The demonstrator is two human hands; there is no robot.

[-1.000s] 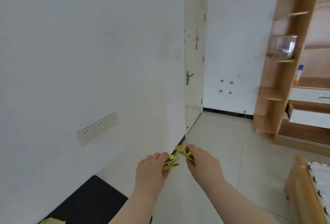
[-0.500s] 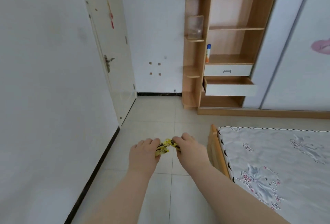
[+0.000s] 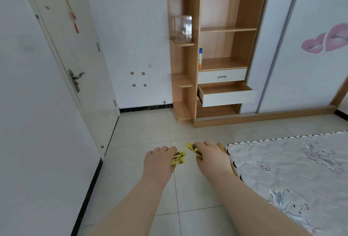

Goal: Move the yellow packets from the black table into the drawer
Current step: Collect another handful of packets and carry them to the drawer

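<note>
Floor tiles (image 3: 141, 132), pale and glossy, fill the near middle of the scene, and over them two bare forearms are stretched forward; a small bunch of yellow packets (image 3: 178, 158) with dark print is held in the left hand (image 3: 160, 161), whose grip is closed round it so that the packet ends stick out to the right of the curled fingers; more of the same packets (image 3: 192, 147) are clutched in the right hand (image 3: 211, 157), its grip likewise closed on them, with their ends showing at the far left of the knuckles; the two hands are near each other but apart, a strip of floor being seen between the bunches; the drawer (image 3: 228, 99) is seen far off, right of centre, pulled out of a wooden shelf unit (image 3: 188, 77) and well apart from both hands; just above it an upper drawer (image 3: 222, 75) with a white front is shut; a bottle (image 3: 200, 58) with a blue cap stands upright on the shelf above that, and a clear box (image 3: 181, 28) is set on a higher corner shelf at the left of the unit; a white door (image 3: 75, 51) with a lever handle (image 3: 76, 79) and a red hanging ornament (image 3: 72, 16) is seen on the left; a mattress (image 3: 291, 169) with a printed cover lies at the near right, just beside the right hand.
</note>
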